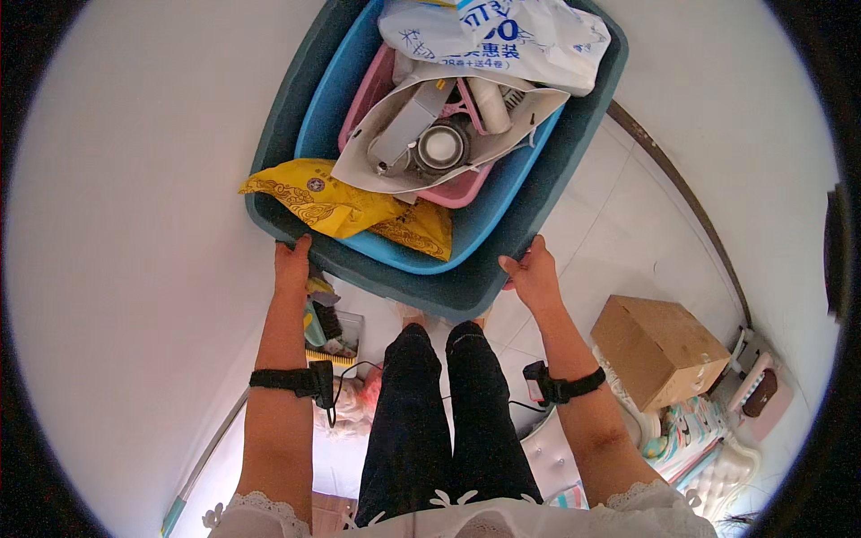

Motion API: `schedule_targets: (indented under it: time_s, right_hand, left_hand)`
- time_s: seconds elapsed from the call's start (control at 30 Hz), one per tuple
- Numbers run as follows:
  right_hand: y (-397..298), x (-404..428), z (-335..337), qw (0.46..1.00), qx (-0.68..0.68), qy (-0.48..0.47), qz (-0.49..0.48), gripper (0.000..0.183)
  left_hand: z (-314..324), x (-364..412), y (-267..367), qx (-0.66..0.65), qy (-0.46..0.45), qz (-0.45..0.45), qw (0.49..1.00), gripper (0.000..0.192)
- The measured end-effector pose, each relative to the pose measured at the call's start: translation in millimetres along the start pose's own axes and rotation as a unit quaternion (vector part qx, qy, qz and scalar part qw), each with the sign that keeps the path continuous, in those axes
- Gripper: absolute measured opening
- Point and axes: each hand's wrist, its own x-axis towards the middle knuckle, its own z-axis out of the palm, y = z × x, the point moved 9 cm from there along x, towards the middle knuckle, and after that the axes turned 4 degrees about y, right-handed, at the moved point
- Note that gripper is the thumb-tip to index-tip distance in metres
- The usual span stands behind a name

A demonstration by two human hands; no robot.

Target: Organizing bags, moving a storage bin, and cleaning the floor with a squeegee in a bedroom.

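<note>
Both hands grip the near end of a dark green plastic tub [430,296]. My left hand [292,262] has its thumb over the rim at the near left corner. At the near right corner, my right hand [531,272] clasps the rim. Nested inside are a blue basin [323,121] and a pink basin [457,191]. A white paper bag [360,151] lies open on top, with a grey box [414,118] and a round jar-like item [441,146] in it. A yellow printed packet [363,208] drapes over the left rim. White plastic packaging [498,40] with writing covers the far end.
A cardboard box [659,350] stands on the right, near a pink-and-white item [763,397] by the wall. A dustpan [350,336] with a brush [327,319] is on the floor beyond my left forearm. White walls curve up on both sides.
</note>
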Motion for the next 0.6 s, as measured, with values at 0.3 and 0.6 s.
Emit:
schedule_targets:
  time_s: [0.3, 0.6]
  right_hand:
    - [14.0, -4.2, -1.5, 0.992, -0.118, -0.042, -0.007, 0.049]
    - [20.3, -102.1, -0.5, 0.989, -0.122, -0.082, -0.033, 0.06]
  left_hand:
    - [-1.9, -81.9, 25.0, 0.018, 0.14, 0.008, 0.99, 0.047]
    - [35.6, -193.6, 21.4, -0.061, 0.01, -0.04, 0.997, 0.039]
